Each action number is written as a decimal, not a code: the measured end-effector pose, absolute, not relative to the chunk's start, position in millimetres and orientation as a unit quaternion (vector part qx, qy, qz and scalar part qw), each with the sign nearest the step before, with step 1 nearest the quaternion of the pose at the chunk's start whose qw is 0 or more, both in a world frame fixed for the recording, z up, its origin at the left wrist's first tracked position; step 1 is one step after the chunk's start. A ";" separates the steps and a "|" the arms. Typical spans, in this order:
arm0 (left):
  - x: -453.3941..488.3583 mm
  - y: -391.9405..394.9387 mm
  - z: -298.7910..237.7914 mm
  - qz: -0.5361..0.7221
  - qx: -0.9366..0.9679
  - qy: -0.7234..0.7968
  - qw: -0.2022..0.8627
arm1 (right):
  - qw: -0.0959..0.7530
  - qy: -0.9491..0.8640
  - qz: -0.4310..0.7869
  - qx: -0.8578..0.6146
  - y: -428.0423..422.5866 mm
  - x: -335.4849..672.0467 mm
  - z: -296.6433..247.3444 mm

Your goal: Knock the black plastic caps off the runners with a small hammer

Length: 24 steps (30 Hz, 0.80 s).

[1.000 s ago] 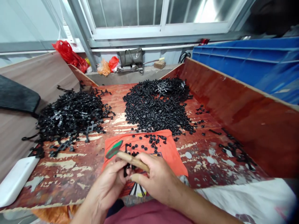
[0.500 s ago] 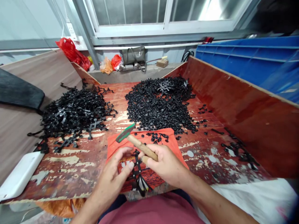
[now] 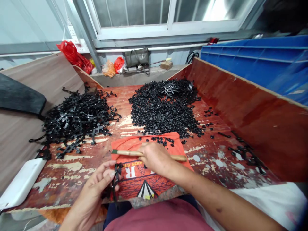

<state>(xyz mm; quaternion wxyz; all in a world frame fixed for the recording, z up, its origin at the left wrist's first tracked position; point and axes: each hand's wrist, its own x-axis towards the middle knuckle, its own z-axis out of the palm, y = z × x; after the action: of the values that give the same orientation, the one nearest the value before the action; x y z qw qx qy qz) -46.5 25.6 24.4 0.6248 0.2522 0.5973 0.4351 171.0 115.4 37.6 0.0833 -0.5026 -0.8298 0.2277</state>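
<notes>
My left hand is closed on a black linked strip with small knobs, held upright at the left edge of an orange printed cloth. The strip's lower end hangs near the table's front edge. Over the cloth, my right hand is wrapped round the wooden handle of a hammer. The hammer lies level, its green head pointing left, the handle's end sticking out to the right. My right fingertips are hidden beneath the hand. Small black studs are scattered along the cloth's far edge.
Behind the cloth rises a large heap of black studs. A pile of black linked strips covers the left side. A white plastic container sits front left. A wooden side board and blue crate bound the right.
My left hand has moved left and toward me, taking the black strip off the cloth's middle. The hammer has swung from slanting to level, and my right hand has turned palm down.
</notes>
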 end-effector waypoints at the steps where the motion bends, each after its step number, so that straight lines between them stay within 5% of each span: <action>1: -50.3 21.0 21.6 0.437 0.240 0.596 0.630 | 0.059 -0.838 0.212 -0.500 115.8 165.5 36.0; 12: -62.3 11.4 21.1 0.493 0.186 0.520 0.672 | -0.029 -0.867 0.144 -0.477 113.2 156.1 29.7; 24: -58.6 66.7 17.6 0.596 0.056 0.353 0.719 | 0.034 -0.820 0.193 -0.537 126.1 168.9 34.0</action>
<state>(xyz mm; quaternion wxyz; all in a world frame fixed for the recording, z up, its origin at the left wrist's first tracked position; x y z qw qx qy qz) -58.6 66.7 17.6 0.7195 0.0558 0.3528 0.5956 168.9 126.1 34.0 0.0344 -0.5371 -0.8204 0.1933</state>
